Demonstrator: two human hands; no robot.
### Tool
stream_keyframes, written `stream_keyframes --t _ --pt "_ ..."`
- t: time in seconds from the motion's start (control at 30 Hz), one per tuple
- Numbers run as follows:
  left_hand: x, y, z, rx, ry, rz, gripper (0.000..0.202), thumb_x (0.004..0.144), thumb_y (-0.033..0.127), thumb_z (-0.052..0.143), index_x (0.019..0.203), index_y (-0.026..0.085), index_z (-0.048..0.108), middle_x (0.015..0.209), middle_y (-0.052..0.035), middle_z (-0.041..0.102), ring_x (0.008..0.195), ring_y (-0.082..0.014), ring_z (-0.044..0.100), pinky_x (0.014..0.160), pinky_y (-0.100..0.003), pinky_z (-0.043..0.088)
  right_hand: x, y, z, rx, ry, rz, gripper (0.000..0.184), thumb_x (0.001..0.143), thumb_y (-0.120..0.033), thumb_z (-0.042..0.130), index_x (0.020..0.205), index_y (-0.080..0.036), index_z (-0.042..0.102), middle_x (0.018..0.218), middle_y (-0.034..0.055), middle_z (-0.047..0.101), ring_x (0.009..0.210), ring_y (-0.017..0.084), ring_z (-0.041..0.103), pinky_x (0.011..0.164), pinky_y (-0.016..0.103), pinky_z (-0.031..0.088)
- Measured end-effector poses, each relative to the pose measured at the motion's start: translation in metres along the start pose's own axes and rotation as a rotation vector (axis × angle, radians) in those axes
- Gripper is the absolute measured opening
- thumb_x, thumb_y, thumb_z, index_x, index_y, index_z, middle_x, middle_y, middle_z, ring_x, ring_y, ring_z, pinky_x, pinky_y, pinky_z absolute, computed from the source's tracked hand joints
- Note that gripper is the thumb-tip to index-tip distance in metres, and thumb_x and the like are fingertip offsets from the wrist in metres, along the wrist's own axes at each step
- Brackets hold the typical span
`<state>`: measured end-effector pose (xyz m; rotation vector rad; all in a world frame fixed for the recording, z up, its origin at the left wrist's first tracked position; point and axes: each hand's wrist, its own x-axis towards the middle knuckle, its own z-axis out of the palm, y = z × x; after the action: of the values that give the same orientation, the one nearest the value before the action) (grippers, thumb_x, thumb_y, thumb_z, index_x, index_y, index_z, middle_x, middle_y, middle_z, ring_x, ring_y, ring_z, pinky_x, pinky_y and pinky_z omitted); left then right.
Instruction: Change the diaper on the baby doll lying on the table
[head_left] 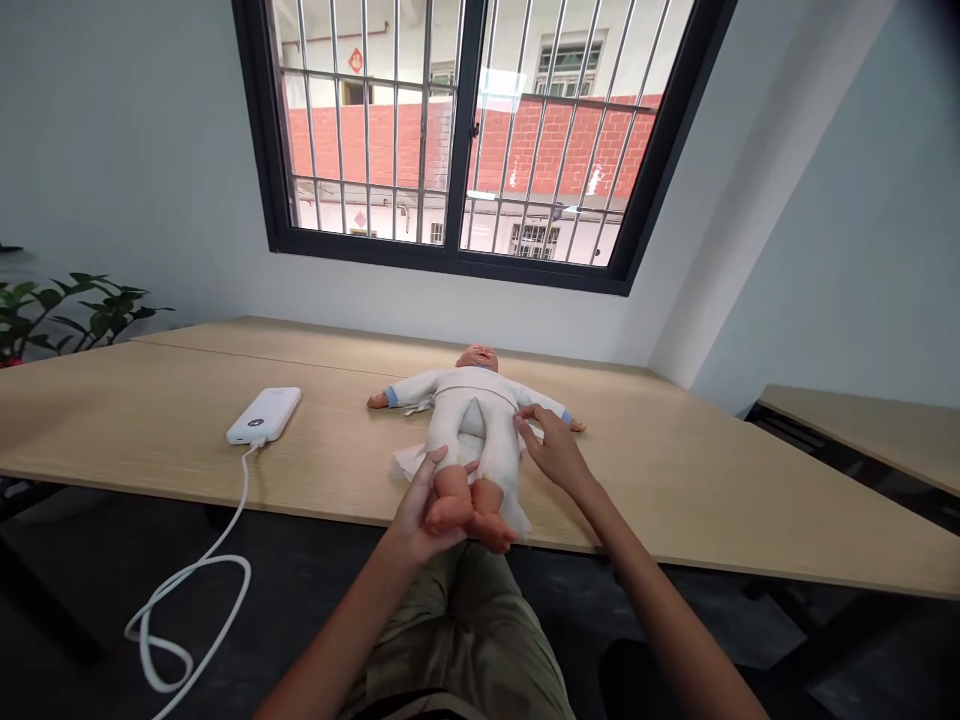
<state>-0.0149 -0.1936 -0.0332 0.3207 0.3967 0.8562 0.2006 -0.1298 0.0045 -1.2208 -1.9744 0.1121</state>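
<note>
A baby doll (496, 440) in white clothes with blue cuffs lies on its back on the table, head toward the window and bare feet at the near edge. My left hand (421, 510) is wrapped round the doll's lower leg on the left, thumb on top and fingers underneath. At the doll's hip on the right, my right hand (553, 448) has its thumb and forefinger close together at the white cloth; whether cloth is pinched between them is hard to make out. Thin white cloth (409, 460) spreads out from under the doll's legs.
A white power bank (266, 415) lies to the left on the wooden table (675, 470), its white cable (244, 490) hanging over the front edge. Leafy plants (67, 310) stand at the far left. Behind is a barred window (457, 130); another table (862, 430) is at right.
</note>
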Motion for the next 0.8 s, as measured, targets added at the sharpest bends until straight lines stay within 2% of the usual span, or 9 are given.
stream_keyframes --t 0.07,0.17,0.23,0.3,0.37,0.47,0.57,0.7,0.8 --pt "-0.009 0.004 0.004 -0.018 0.046 0.015 0.04 0.091 0.047 0.054 0.109 0.011 0.06 0.08 -0.01 0.069 0.072 -0.0212 0.07 0.073 -0.031 0.058 -0.009 -0.021 0.002 0.135 -0.068 -0.121 0.028 0.098 -0.036 0.041 0.11 -0.022 0.06 0.114 0.0083 0.067 0.11 0.023 0.059 0.101 0.038 0.043" --pt "-0.027 0.014 0.007 0.102 0.121 0.148 0.038 0.091 0.029 0.058 0.123 0.011 0.052 0.085 -0.0094 0.069 0.071 -0.0196 0.071 0.073 -0.03 0.059 -0.017 -0.042 0.01 0.141 -0.297 -0.319 0.029 0.1 -0.034 0.037 0.114 -0.025 0.061 0.116 0.0032 0.067 0.113 0.019 0.058 0.117 0.042 0.025" --pt "-0.037 0.022 0.004 0.307 0.177 0.307 0.06 0.083 0.017 0.067 0.136 0.018 0.041 0.094 -0.0069 0.069 0.074 -0.0198 0.072 0.076 -0.033 0.059 -0.019 -0.044 0.014 0.068 -0.389 -0.38 0.031 0.102 -0.033 0.034 0.108 -0.025 0.063 0.108 0.0014 0.07 0.105 0.018 0.062 0.121 0.045 0.014" --pt "-0.043 0.034 -0.004 0.558 0.235 0.46 0.087 0.072 0.011 0.076 0.144 0.027 0.031 0.095 -0.0025 0.067 0.073 -0.0175 0.071 0.074 -0.031 0.058 -0.019 -0.041 0.014 0.006 -0.402 -0.379 0.032 0.102 -0.033 0.033 0.103 -0.024 0.064 0.102 0.001 0.071 0.1 0.017 0.063 0.121 0.046 0.013" --pt "-0.043 0.048 -0.015 0.798 0.266 0.549 0.099 0.064 0.012 0.081 0.147 0.03 0.03 0.086 0.0019 0.063 0.068 -0.0134 0.066 0.068 -0.025 0.054 -0.019 -0.034 0.009 -0.033 -0.379 -0.357 0.032 0.102 -0.033 0.033 0.1 -0.024 0.064 0.101 0.0012 0.071 0.1 0.018 0.064 0.12 0.045 0.015" --pt "-0.038 0.066 -0.025 1.125 0.299 0.593 0.088 0.067 0.018 0.075 0.147 0.028 0.039 0.074 0.0046 0.057 0.062 -0.0128 0.056 0.067 -0.024 0.049 -0.019 -0.025 -0.004 -0.098 -0.369 -0.325 0.029 0.1 -0.03 0.036 0.101 -0.025 0.064 0.102 0.0021 0.071 0.1 0.019 0.064 0.119 0.047 0.017" --pt "-0.033 0.076 -0.024 1.526 0.46 0.593 0.073 0.077 0.025 0.063 0.146 0.029 0.043 0.078 0.0001 0.059 0.076 -0.0213 0.058 0.082 -0.036 0.047 -0.021 -0.016 -0.015 -0.231 -0.381 -0.305 0.026 0.094 -0.021 0.043 0.108 -0.024 0.065 0.103 0.0053 0.071 0.108 0.024 0.061 0.117 0.049 0.021" --pt "-0.029 0.078 -0.015 1.981 0.682 0.608 0.058 0.085 0.028 0.048 0.143 0.032 0.049 0.104 -0.0108 0.061 0.105 -0.0338 0.055 0.093 -0.05 0.041 -0.022 -0.014 -0.01 -0.441 -0.43 -0.339 0.046 0.08 -0.006 0.047 0.122 -0.02 0.061 0.119 0.0101 0.065 0.121 0.028 0.054 0.117 0.053 0.019" --pt "-0.024 0.074 -0.012 2.203 0.625 0.724 0.051 0.085 0.02 0.047 0.132 0.034 0.061 0.132 -0.0125 0.051 0.125 -0.0357 0.045 0.1 -0.052 0.039 -0.022 -0.022 0.006 -0.524 -0.43 -0.404 0.055 0.077 -0.002 0.046 0.128 -0.019 0.058 0.124 0.0114 0.062 0.122 0.028 0.053 0.119 0.052 0.016"
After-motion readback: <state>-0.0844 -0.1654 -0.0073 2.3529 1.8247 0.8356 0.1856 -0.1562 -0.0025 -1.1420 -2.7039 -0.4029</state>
